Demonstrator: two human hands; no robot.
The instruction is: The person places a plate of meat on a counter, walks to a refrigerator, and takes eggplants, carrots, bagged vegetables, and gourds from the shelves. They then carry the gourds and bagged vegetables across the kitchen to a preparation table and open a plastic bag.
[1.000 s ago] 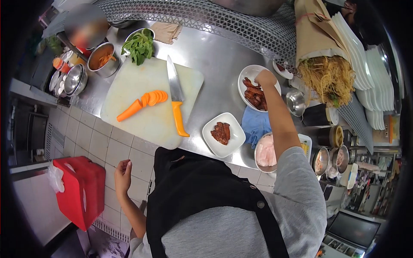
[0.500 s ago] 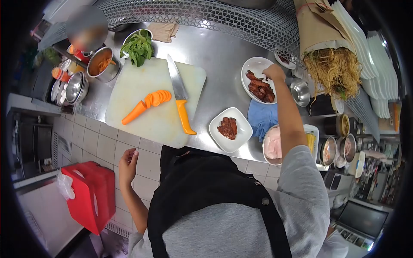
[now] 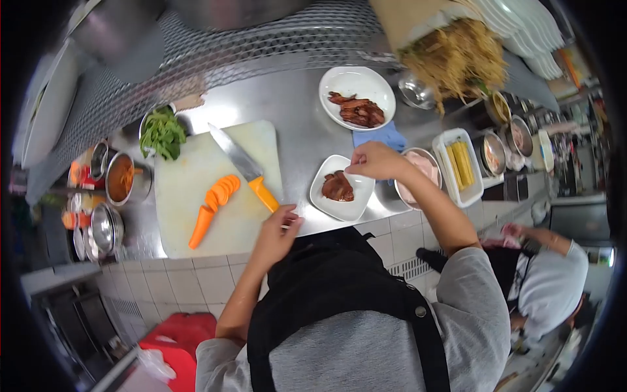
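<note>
My right hand (image 3: 379, 161) is over the right side of a small square white dish (image 3: 320, 204), with its fingertips pinched together. Whatever they may hold is too small to make out. Dark reddish-brown meat slices (image 3: 337, 187) lie in that dish. More such slices (image 3: 362, 114) sit on an oval white plate (image 3: 331, 119) farther back. My left hand (image 3: 277, 232) hovers by the counter's front edge with loosely curled fingers apart, close to the handle end of a yellow-handled knife (image 3: 236, 154). The knife rests on a white cutting board (image 3: 176, 189) beside a partly sliced carrot (image 3: 202, 225).
Leafy greens (image 3: 163, 132) and a pot (image 3: 124, 178) with orange strips stand at left. On the right are a blue cloth (image 3: 379, 136), a bowl of pale pink meat (image 3: 421, 168) and a tray of yellow sticks (image 3: 461, 166). Another person (image 3: 545, 281) is at far right.
My right hand has come from the oval plate to the square dish, where the meat now lies in a different heap. My left hand has moved up toward the knife handle. The view has shifted.
</note>
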